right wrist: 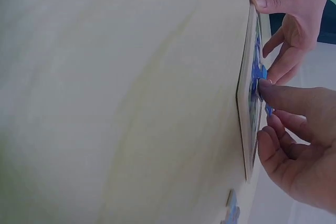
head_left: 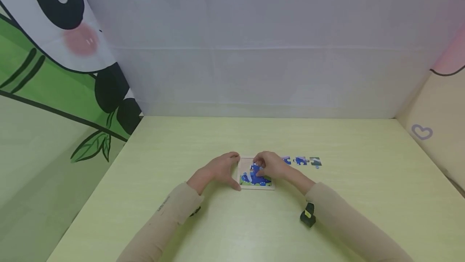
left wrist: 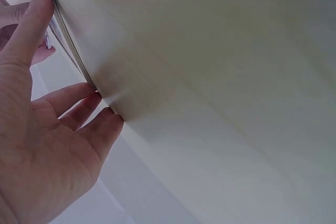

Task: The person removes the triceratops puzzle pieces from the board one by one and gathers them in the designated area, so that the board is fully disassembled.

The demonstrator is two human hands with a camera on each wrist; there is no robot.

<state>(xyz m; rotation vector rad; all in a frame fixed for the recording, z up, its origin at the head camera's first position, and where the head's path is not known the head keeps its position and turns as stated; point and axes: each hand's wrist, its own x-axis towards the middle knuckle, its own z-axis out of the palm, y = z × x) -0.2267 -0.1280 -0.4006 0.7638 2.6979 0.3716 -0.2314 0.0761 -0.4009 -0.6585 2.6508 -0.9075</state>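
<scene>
A square wooden jigsaw tray (head_left: 256, 187) lies on the table, partly filled with a blue dinosaur picture (head_left: 258, 180). My left hand (head_left: 224, 170) braces its left side, thumb at the near corner and fingers along the far part of the edge. In the left wrist view, that hand's extended fingertips (left wrist: 116, 119) rest on the table against the tray. Over the tray's right part, my right hand (head_left: 271, 165) pinches a blue jigsaw piece (right wrist: 269, 110) between thumb and fingers, close over the picture. Its fingers hide most of the piece.
To the right of the tray, loose jigsaw pieces lie in a row: one partly behind the right hand (head_left: 286, 160), a blue piece (head_left: 300, 160) and a greyish-green piece (head_left: 315, 161). The pale table (head_left: 232, 225) meets a light cloth wall (head_left: 269, 80) at the back.
</scene>
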